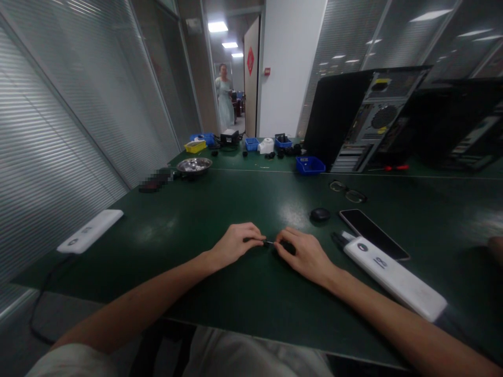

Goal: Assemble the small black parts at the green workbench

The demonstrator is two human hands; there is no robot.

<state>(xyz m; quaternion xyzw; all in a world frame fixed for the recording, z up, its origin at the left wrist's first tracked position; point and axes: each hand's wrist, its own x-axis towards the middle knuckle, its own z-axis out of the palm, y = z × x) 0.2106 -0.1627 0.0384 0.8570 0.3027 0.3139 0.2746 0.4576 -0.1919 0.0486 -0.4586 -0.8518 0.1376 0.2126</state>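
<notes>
My left hand [239,242] is closed in a pinch on a small black part [266,244], just above the green table. Facing it, my right hand [302,252] has its thumb and forefinger closed on a thin, light metal-looking pin [271,242]. The pin meets the black part between my fingertips, but whether they are joined is too small to tell. A black computer mouse [319,214] lies beyond my right hand. To its right are a dark-screened phone [373,233] and a white power bank [395,276].
Another white power bank [91,230] with a cable lies at the left edge. Farther back are a metal bowl [194,166], a blue bin [310,165], a yellow tray [195,146], eyeglasses [348,191] and a computer case [340,112]. A person [224,99] stands in the doorway.
</notes>
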